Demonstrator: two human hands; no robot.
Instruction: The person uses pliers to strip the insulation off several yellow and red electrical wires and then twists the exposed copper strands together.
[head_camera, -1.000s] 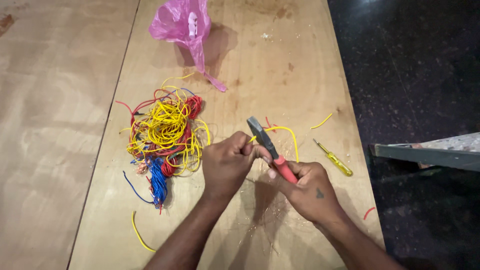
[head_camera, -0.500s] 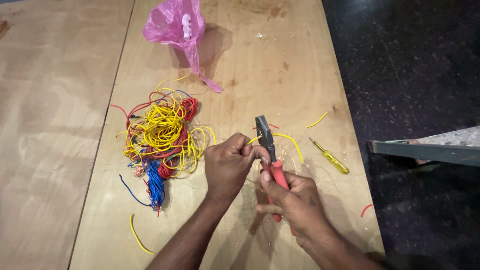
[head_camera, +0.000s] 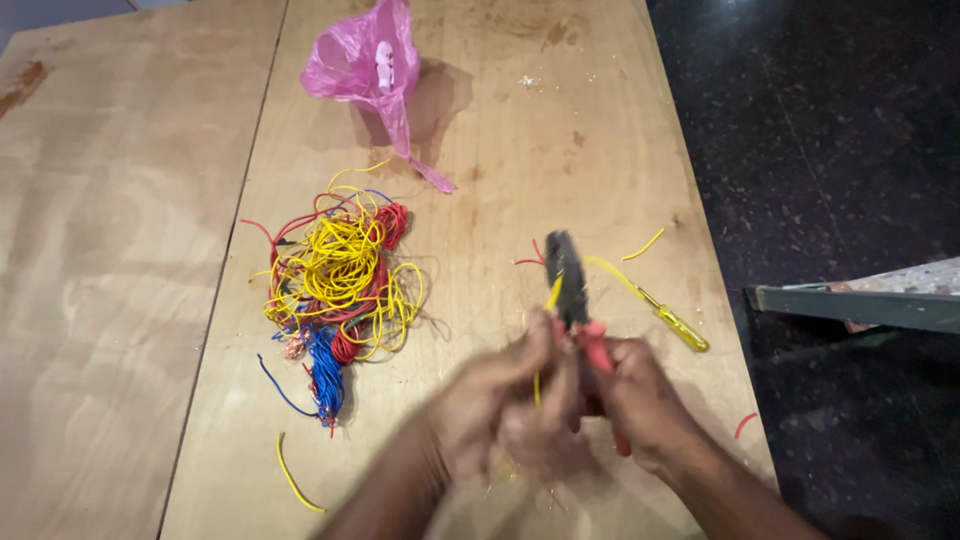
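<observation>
Since a moment ago both hands have drawn together and blurred: the right hand (head_camera: 640, 405) clenches the red-handled steel pliers (head_camera: 572, 290), whose nose rises above the fingers, while the left hand (head_camera: 505, 400) pinches a short yellow wire (head_camera: 549, 300).

Plywood table (head_camera: 520, 130): wire tangle (head_camera: 335, 285), pink bag (head_camera: 370, 65), yellow screwdriver (head_camera: 675, 322), wire scraps (head_camera: 297, 485).

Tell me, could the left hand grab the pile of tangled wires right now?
Probably yes, but not freely: the left hand is pinching a yellow wire by the pliers. The wire pile lies close on its side, with bare table between.
</observation>
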